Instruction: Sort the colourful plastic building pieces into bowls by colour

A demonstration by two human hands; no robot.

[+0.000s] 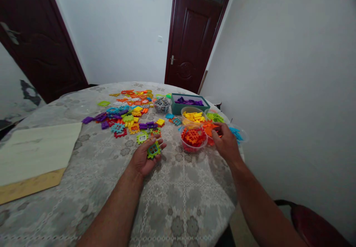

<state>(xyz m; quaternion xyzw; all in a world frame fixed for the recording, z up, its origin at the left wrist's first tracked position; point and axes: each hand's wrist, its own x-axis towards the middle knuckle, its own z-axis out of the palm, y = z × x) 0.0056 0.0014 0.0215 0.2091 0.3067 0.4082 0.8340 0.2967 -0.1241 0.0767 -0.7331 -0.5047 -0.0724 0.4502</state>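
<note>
A green toothed building block with a dark window-like insert rests in my left hand, its fingers curled around it over the near middle of the table. My right hand reaches to the tub of orange pieces on the right. Thumb and fingers close on an orange building block at the top of that tub; part of the grip is hidden. Beside it stands a clear tub of red pieces, with an orange lattice block on top. Another green block with a white window lies just beyond my left hand.
A mixed pile of colourful blocks spreads over the table's far left. Tubs of yellow, green, blue and grey pieces stand about a teal box of purple ones. A cream board lies at left.
</note>
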